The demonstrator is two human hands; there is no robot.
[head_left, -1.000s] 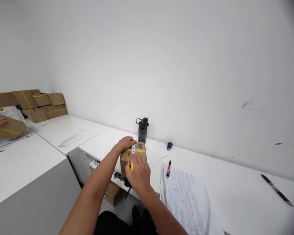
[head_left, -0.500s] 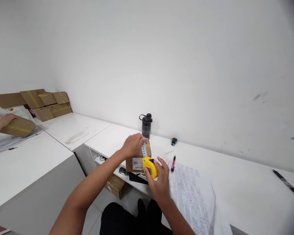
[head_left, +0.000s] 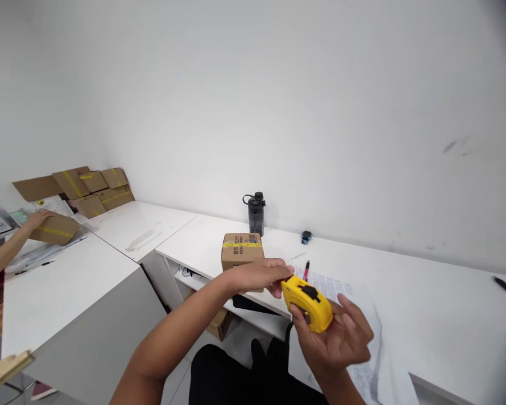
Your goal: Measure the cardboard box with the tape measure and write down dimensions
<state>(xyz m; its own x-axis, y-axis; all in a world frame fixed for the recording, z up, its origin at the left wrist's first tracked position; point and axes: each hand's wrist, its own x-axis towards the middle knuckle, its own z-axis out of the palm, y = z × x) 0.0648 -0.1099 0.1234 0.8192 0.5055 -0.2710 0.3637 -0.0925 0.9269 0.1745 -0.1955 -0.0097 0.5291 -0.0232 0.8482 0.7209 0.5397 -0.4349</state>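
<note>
Head view, forward and down, above desk (head_left: 434, 309)

The tape measure (head_left: 310, 305) at five o'clock looks like smooth, faintly glossy yellow plastic with a matt black slider (head_left: 311, 292). At six, the box (head_left: 242, 257) is matt brown cardboard under yellow tape (head_left: 236, 245); the bottle (head_left: 256, 219) is smoky, see-through plastic. Creased paper (head_left: 388, 351) lies at four. The desk (head_left: 425, 298) is smooth, the wall (head_left: 320, 112) matt, scuffed toward three.
</note>
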